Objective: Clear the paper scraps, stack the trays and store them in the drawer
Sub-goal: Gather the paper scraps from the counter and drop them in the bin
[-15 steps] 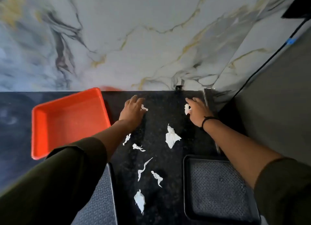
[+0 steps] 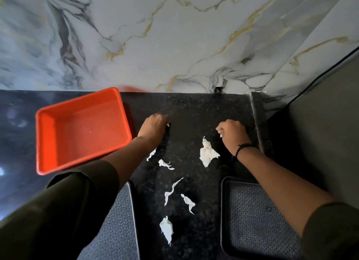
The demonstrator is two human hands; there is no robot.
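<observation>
Both hands [image 2: 154, 127] [image 2: 234, 136] curled pinching paper bits, six scraps [image 2: 207, 154] loose, three trays [image 2: 81, 129].

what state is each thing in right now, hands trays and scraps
left hand: closed on a small paper scrap
right hand: closed on a scrap, white bit showing
red tray: upright, empty
left black tray: flat, partly under the arm
right black tray: flat, empty where seen
loose scraps: six lying on the counter
</observation>
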